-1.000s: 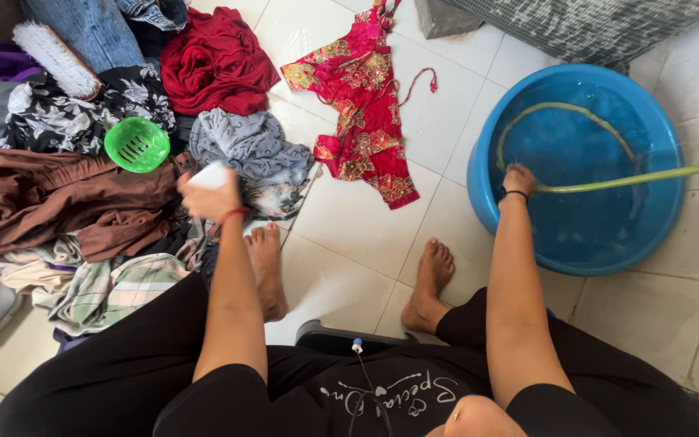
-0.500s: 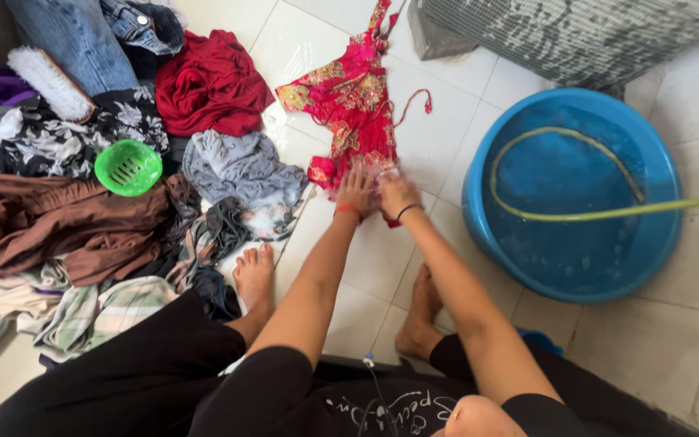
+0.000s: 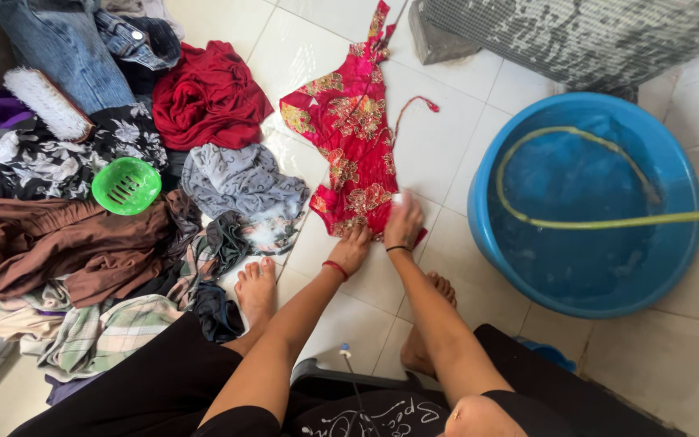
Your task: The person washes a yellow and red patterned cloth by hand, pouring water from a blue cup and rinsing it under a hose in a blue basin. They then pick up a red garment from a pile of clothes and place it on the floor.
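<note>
Red patterned fabric dress (image 3: 352, 129) lay flat on the white tiled floor (image 3: 446, 154); the left hand (image 3: 352, 247) pressed its hem to pin it, while the right hand (image 3: 403, 220) gripped a small white soap bar (image 3: 399, 197) against the cloth.

White tiled floor (image 3: 463, 146): a red patterned dress (image 3: 349, 129) lies mid-floor, a clothes heap (image 3: 82, 210) left, a blue water tub (image 3: 584, 202) right.

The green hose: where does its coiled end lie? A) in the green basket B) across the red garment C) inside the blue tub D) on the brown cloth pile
C: the green hose loops round inside the water-filled blue tub, entering from the right.
</note>
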